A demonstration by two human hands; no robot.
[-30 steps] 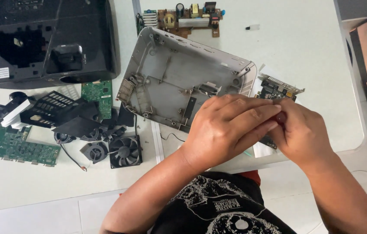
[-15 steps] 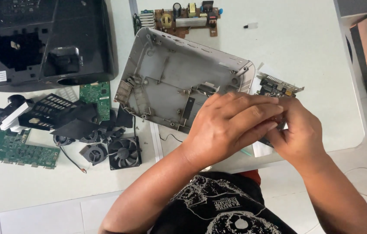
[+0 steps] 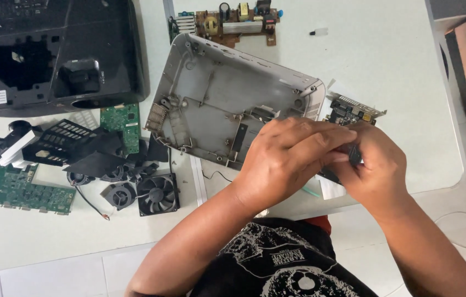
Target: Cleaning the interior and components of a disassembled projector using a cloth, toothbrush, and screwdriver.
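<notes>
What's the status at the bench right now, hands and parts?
Left hand and right hand both pinching a small dark circuit board. Grey casing shell right beside them. Fans off to the left, clear.

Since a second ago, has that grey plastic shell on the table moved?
No. The grey shell lies just as it did beside the brown circuit board.

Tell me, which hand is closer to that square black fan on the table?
Left. The left hand is just right of and a little above the black fan; the right hand is farther right, beyond the left hand.
</notes>
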